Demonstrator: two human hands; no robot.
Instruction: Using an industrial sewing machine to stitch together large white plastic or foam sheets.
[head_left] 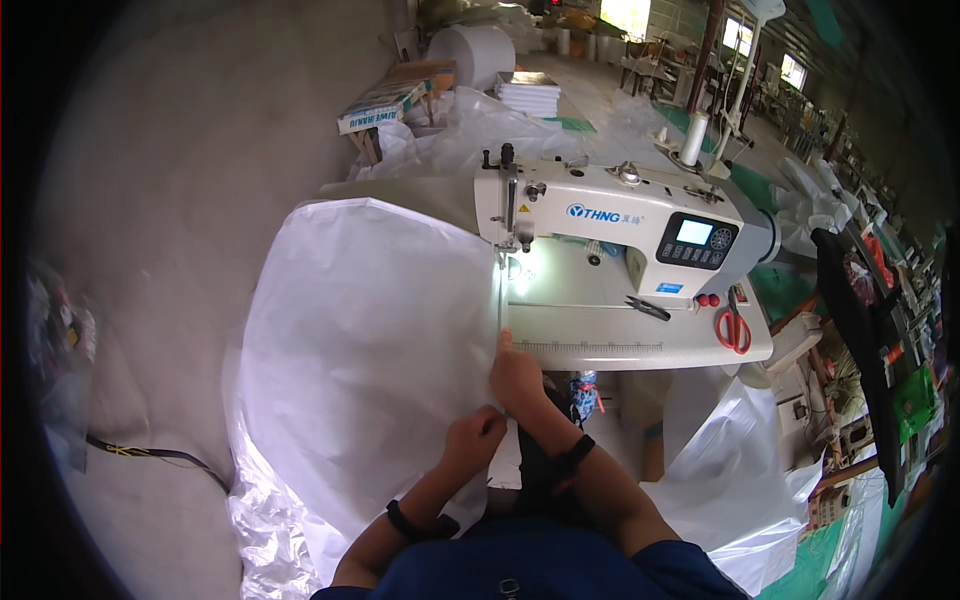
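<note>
A large white sheet [370,300], smooth like plastic or coated cloth, covers the left side of the sewing machine [600,205] table and drapes toward my lap. Its right edge runs up to the lit needle area, under the presser foot [503,258]. My right hand [516,380] pinches that edge just in front of the table, the index finger stretched along it toward the needle. Closer to my body, my left hand [474,438] is curled closed at the same edge; its fingertips are partly hidden.
On the table [600,355] lie black thread snips [648,308] and red-handled scissors [733,330]. A white thread cone [692,140] stands behind the machine. More white sheeting [735,480] hangs at right. Boxes [385,105] and a large white roll [473,55] are at the back.
</note>
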